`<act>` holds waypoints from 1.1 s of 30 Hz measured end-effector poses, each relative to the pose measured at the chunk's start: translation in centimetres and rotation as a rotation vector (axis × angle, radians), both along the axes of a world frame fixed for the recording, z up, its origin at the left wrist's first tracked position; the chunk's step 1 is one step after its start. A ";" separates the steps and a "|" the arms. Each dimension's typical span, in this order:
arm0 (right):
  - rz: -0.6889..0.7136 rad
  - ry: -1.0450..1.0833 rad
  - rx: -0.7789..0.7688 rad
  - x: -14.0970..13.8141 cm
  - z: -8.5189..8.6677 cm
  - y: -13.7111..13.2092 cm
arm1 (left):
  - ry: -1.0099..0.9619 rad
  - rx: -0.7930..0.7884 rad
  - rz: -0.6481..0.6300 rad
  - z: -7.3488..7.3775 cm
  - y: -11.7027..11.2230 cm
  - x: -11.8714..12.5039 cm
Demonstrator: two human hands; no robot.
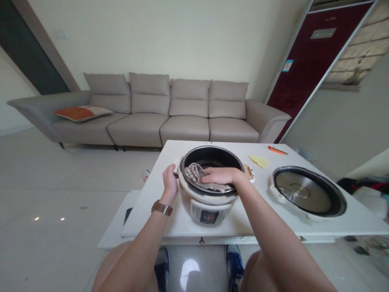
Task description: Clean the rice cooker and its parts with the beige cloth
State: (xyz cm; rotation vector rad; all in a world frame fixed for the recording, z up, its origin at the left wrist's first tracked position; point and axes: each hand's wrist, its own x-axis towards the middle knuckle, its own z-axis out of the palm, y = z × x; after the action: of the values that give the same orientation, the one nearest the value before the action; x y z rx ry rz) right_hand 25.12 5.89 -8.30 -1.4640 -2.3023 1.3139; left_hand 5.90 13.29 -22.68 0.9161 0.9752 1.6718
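A white electric pressure cooker (187, 198) stands upright on the table in front of me, its dark inner pot (212, 154) open at the top. My left hand (170, 180) is closed round the handle at the cooker's left side; a brown-strapped watch is on that wrist. Inside the pot's mouth, my right hand (220, 176) presses a crumpled grey patterned cloth (194, 172) against the near inner wall. Part of the cloth drapes along the near rim. The tips of the right fingers are hidden in its folds. To the right lies the cooker's lid (299, 190), inner side up.
The white table (161, 215) also holds a yellow cloth piece (258, 161) and an orange pen-like tool (277, 150) near the far right. A beige sofa (185, 127) with an orange cushion (75, 113) stands behind. A drawer knob (201, 240) is at the front edge.
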 end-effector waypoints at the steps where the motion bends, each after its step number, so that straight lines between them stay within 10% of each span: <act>1: 0.005 -0.012 -0.045 0.2 -0.3 0.1 | -0.002 0.001 -0.009 0.0 0.0 0.0; 8: -0.044 -0.391 0.167 3.7 1.1 -0.9 | 0.007 0.014 0.001 -0.1 0.1 0.0; 13: -0.134 -0.234 0.390 2.0 1.4 -1.2 | 0.008 0.025 0.018 -0.3 0.4 0.0; 22: -0.029 -0.260 0.090 1.5 1.0 -1.3 | 0.020 0.048 0.049 -0.4 0.4 0.1; 33: -0.059 -0.088 0.275 0.1 1.5 -1.9 | -0.013 0.001 0.095 -0.7 0.4 0.9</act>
State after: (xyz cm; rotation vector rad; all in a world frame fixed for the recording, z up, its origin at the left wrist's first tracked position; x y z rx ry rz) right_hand 25.22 3.96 -6.82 -1.5090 -2.3574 0.8907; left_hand 6.76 13.71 -23.34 0.8702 1.0229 1.7559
